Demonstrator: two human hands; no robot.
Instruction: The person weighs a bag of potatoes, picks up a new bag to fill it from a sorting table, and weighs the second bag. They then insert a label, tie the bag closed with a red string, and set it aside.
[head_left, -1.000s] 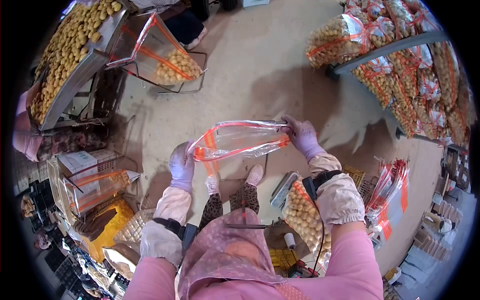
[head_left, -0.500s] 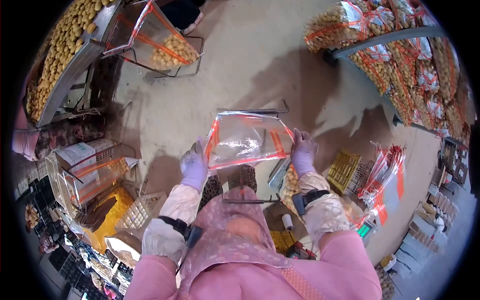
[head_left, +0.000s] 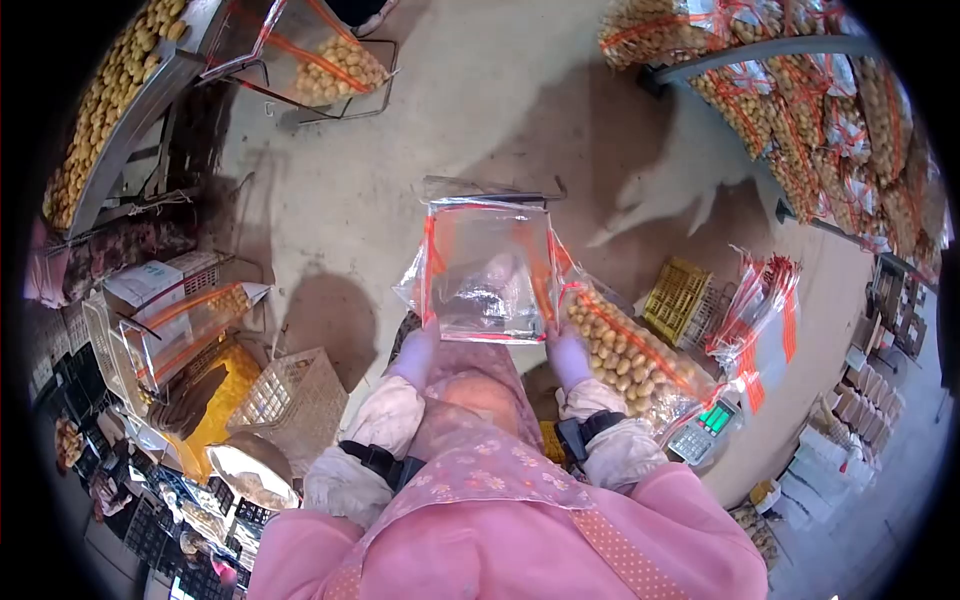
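Note:
A clear plastic bag (head_left: 478, 262) with orange-red stripes hangs in front of my body, its squarish mouth spread wide. Against its near left corner is my left hand (head_left: 417, 352), in a lavender glove, closed on the rim. My right hand (head_left: 568, 356), gloved alike, grips the near right corner. The fingertips of both hands are partly hidden by plastic. A dark metal bar (head_left: 508, 197) of a stand runs along the bag's far edge, with a loose plastic flap over it. Just right of my right hand lies a filled bag of potatoes (head_left: 630, 352).
A digital scale (head_left: 703, 432) sits beyond the potato bag. Yellow crate (head_left: 677, 295) and a bundle of striped bags (head_left: 755, 325) are at right. White crate (head_left: 290, 400) stands left. Filled sacks (head_left: 800, 110) are stacked far right; a potato-covered sorting table (head_left: 110, 110) is far left.
Both hands have come nearer my body and closer together, drawing the bag's mouth into a squarer shape over the stand. The filled potato bag and scale show more fully now.

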